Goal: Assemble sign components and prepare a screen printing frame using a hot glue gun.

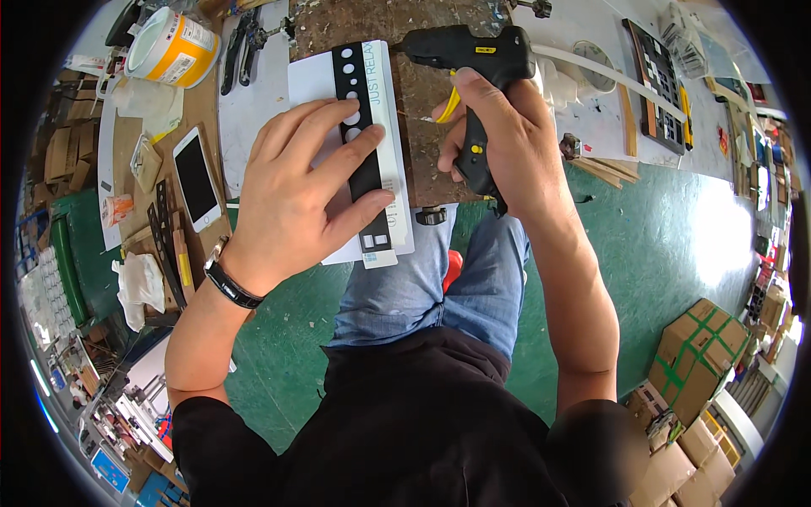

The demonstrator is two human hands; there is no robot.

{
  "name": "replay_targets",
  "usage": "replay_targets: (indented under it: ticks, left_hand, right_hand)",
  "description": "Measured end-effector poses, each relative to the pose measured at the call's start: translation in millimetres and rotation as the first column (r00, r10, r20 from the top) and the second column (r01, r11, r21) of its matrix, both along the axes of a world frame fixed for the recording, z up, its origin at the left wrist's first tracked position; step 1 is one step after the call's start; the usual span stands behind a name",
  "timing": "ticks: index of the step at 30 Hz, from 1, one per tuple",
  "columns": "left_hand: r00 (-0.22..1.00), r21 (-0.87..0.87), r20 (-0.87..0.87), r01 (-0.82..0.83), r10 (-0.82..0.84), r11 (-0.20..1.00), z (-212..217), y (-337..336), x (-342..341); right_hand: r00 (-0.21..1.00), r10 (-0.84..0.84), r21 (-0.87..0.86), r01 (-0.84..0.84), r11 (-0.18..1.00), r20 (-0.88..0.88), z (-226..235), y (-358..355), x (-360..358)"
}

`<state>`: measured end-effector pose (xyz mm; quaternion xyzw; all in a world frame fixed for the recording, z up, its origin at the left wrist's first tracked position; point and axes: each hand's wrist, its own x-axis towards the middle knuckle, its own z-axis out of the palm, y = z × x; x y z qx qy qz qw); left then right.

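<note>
My right hand [525,139] is wrapped round the handle of a black hot glue gun [456,46] with a yellow trigger. A long whitish glue stick [608,74] runs out of the gun's back toward the right. The nozzle points left, close to the top end of a black strip with round holes [367,173]. Beneath that strip lie a pale printed strip [389,144] and white sheets [311,80]. My left hand [296,194] rests across the black strip with its fingers spread, covering part of it.
The work sits on a worn brown board [338,19]. To the left are a yellow-and-white tub [182,55], black pliers [242,51] and a white phone [198,179]. A black framed tray [655,84] lies at right, with thin wooden sticks [604,169] at the table edge. Cardboard boxes [697,359] stand on the floor.
</note>
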<state>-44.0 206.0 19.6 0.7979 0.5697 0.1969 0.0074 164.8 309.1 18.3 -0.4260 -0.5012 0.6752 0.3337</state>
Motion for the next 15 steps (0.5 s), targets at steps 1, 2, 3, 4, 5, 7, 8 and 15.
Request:
replay_targets:
  ticks: [1, 2, 3, 4, 5, 7, 8, 15]
  left_hand:
    - [1.000, 0.001, -0.001, -0.001, 0.001, 1.000, 0.0, -0.1, 0.1]
    - [1.000, 0.001, 0.000, 0.000, 0.000, 1.000, 0.0, -0.3, 0.3]
    - [1.000, 0.003, 0.004, -0.001, 0.001, 1.000, 0.0, -0.4, 0.2]
    - [1.000, 0.005, 0.008, -0.002, 0.002, 1.000, -0.1, -0.4, 0.3]
    - [1.000, 0.006, 0.012, -0.003, 0.003, 1.000, -0.2, -0.4, 0.3]
    - [1.000, 0.007, 0.017, -0.003, 0.002, 1.000, -0.3, -0.2, 0.1]
    - [1.000, 0.007, 0.017, -0.002, 0.002, 1.000, -0.5, -0.1, -0.1]
    - [1.000, 0.007, 0.017, 0.003, -0.003, 1.000, 0.2, 0.6, -0.2]
  right_hand:
    - [1.000, 0.006, 0.000, -0.006, 1.000, 0.005, 0.4, 0.1, 0.0]
    - [1.000, 0.005, 0.000, -0.005, 1.000, 0.006, 0.7, -0.4, -0.1]
    - [1.000, 0.003, -0.003, -0.003, 1.000, 0.007, 1.0, -0.7, -0.2]
    - [1.000, 0.000, -0.006, 0.000, 1.000, 0.008, 1.3, -1.2, -0.2]
    - [1.000, -0.002, -0.009, 0.002, 1.000, 0.009, 1.5, -1.8, -0.3]
    - [1.000, -0.006, -0.014, 0.006, 1.000, 0.011, 1.9, -2.6, -0.5]
    - [1.000, -0.010, -0.022, 0.010, 1.000, 0.013, 2.2, -3.0, -0.5]
    - [0.999, -0.029, -0.022, 0.028, 0.999, -0.045, 5.5, -14.5, 6.7]
